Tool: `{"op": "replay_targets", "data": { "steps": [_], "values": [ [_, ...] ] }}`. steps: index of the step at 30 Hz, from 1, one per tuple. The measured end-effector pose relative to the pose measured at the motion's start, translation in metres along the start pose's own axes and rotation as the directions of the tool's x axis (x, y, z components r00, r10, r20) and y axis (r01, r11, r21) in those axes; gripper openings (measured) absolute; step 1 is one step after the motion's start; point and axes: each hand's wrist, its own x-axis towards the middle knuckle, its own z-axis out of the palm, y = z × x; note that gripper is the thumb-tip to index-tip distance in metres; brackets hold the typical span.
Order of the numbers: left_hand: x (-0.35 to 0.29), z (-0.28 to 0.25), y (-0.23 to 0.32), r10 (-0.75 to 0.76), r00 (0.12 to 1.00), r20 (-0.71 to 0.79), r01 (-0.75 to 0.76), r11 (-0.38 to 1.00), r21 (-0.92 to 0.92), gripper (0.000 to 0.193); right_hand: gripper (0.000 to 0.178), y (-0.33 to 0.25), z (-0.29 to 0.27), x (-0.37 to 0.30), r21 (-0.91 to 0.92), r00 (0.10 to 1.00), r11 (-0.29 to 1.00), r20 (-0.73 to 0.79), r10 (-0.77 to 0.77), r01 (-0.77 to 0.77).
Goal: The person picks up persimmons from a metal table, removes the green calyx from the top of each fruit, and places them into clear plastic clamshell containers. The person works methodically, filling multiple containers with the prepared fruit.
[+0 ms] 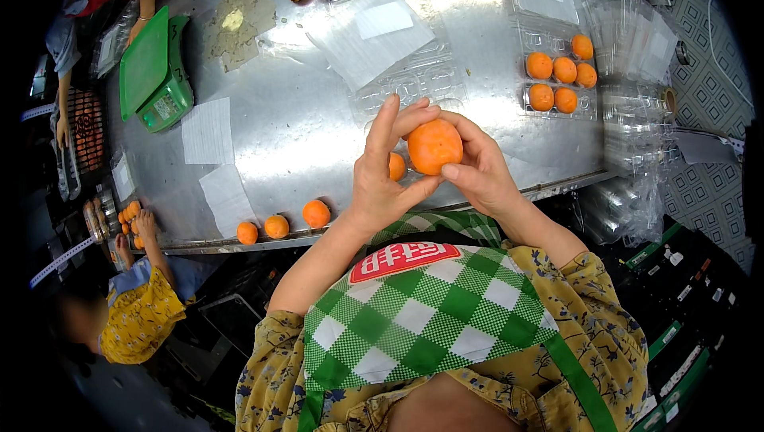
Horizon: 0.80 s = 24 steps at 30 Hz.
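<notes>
A round mandarin orange [435, 146] is held up over the table's near edge between my two hands. My right hand [480, 168] grips it, with the thumb on its lower right side and curled fingers behind it. My left hand [380, 165] cups its other side, thumb under it and fingertips above. A second mandarin [396, 166] shows in the gap of my left hand; whether it is held or lies on the table, I cannot tell. Three mandarins [316, 213] sit along the near edge, left of my left hand.
Beyond my hands lie clear plastic trays [410, 86] and a white liner sheet [372, 38]. At right, a clear tray [549, 111] holds several mandarins beside stacked trays [633, 118]. A green scale [155, 82] stands at left. Other people work at the left edges.
</notes>
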Motion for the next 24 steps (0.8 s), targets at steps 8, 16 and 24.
{"op": "replay_targets", "data": {
  "steps": [8, 16, 24],
  "values": [
    [-0.001, 0.001, 0.000, -0.101, 0.995, 0.004, 0.101, 0.986, -0.133, 0.098, 0.062, 0.005, -0.004, 0.003, -0.071, 0.999, 0.997, -0.024, -0.033, 0.031],
    [0.001, 0.013, 0.002, -0.714, 0.692, 0.108, 0.499, 0.365, -0.786, 0.056, 0.059, 0.015, -0.014, 0.016, -0.051, 0.984, 0.998, -0.177, -0.031, 0.022],
    [0.004, 0.014, 0.000, -0.750, 0.648, 0.134, 0.488, 0.274, -0.829, 0.053, 0.063, 0.020, -0.017, 0.022, -0.204, 0.971, 0.974, -0.195, -0.138, 0.097]
  ]
}}
